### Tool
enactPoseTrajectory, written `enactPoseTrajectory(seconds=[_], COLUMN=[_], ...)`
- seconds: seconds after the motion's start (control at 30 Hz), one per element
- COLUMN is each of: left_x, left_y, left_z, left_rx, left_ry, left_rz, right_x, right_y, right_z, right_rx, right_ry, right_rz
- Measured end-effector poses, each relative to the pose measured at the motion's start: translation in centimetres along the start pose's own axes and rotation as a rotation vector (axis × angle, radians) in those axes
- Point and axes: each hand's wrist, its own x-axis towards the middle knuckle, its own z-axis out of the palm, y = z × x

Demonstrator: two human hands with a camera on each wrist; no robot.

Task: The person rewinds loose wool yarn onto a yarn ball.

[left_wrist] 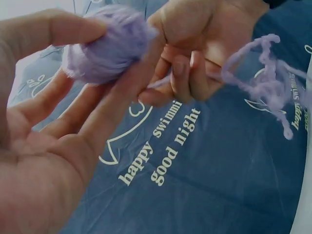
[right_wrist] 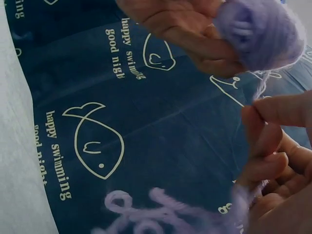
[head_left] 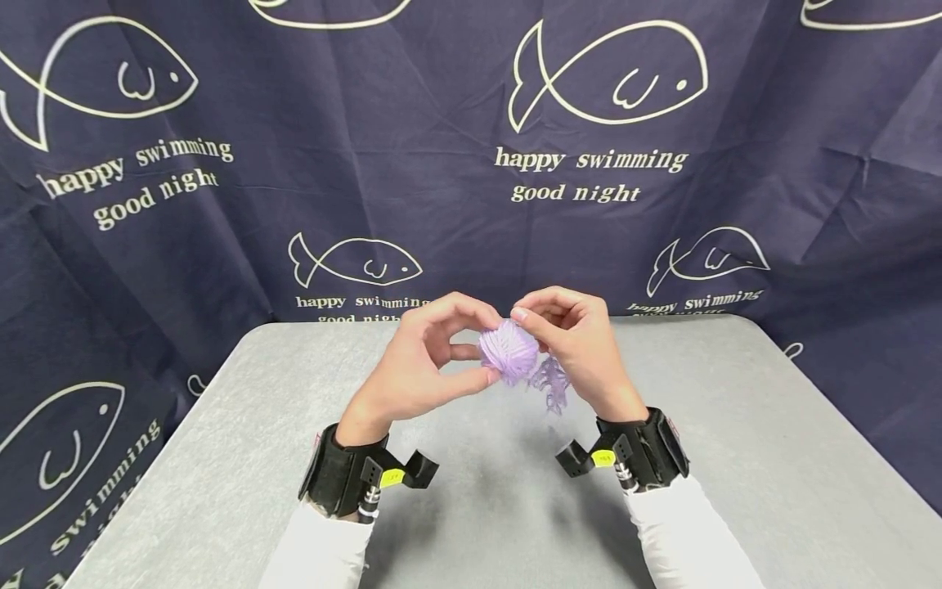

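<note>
A small ball of lilac yarn [head_left: 508, 352] is held above the grey table [head_left: 221, 458]. My left hand [head_left: 423, 360] pinches the ball [left_wrist: 105, 44] between thumb and fingertips. My right hand [head_left: 574, 343] is close beside it, on the right, and pinches the strand that runs off the ball [right_wrist: 261, 34]. A loose curly tangle of the same yarn [head_left: 550, 384] hangs below the right hand; in the left wrist view the tangle [left_wrist: 265, 80] dangles to the right of the right hand [left_wrist: 195, 44].
A dark blue cloth with white fish outlines and lettering [head_left: 589, 123] hangs behind the table and drapes down at its sides. Black wrist straps [head_left: 346, 474] sit on both forearms, over white sleeves.
</note>
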Motion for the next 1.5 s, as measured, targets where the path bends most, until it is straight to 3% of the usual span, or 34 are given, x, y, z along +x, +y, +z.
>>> enactPoseTrajectory(seconds=[0.17, 0.3, 0.43, 0.57, 0.7, 0.9, 1.03, 1.2, 1.33, 1.5], left_x=[0.3, 0.5, 0.6, 0.6, 0.5, 0.2, 0.0, -0.2, -0.2, -0.1], left_y=[0.2, 0.3, 0.0, -0.5, -0.9, -1.2, -1.2, -1.0, -0.8, -0.6], left_z=[0.1, 0.1, -0.2, -0.4, -0.4, -0.4, -0.4, -0.5, -0.5, -0.5], left_rx=[-0.094, -0.083, 0.006, 0.179, 0.376, 0.520, 0.525, 0.506, 0.465, 0.384], left_ry=[0.192, 0.393, 0.528, 0.553, 0.509, 0.389, 0.265, 0.060, -0.071, -0.151], left_rz=[0.102, 0.113, 0.103, 0.084, 0.041, -0.051, -0.125, -0.187, -0.184, -0.139], right_x=[-0.1, -0.2, -0.4, -0.6, -0.7, -0.5, -0.5, -0.4, -0.2, -0.1], right_y=[0.1, 0.0, -0.3, -0.6, -0.8, -0.9, -0.9, -0.8, -0.7, -0.6], right_z=[0.1, 0.4, 0.7, 0.7, 0.6, 0.4, 0.3, 0.0, -0.2, -0.3], right_rx=[-0.054, -0.133, -0.169, -0.173, -0.150, -0.111, -0.079, -0.038, -0.001, -0.002], right_ry=[-0.112, -0.197, -0.245, -0.253, -0.240, -0.199, -0.130, -0.043, -0.012, 0.020], right_rz=[0.054, 0.051, 0.025, 0.001, -0.018, -0.038, -0.052, -0.063, -0.065, -0.041])
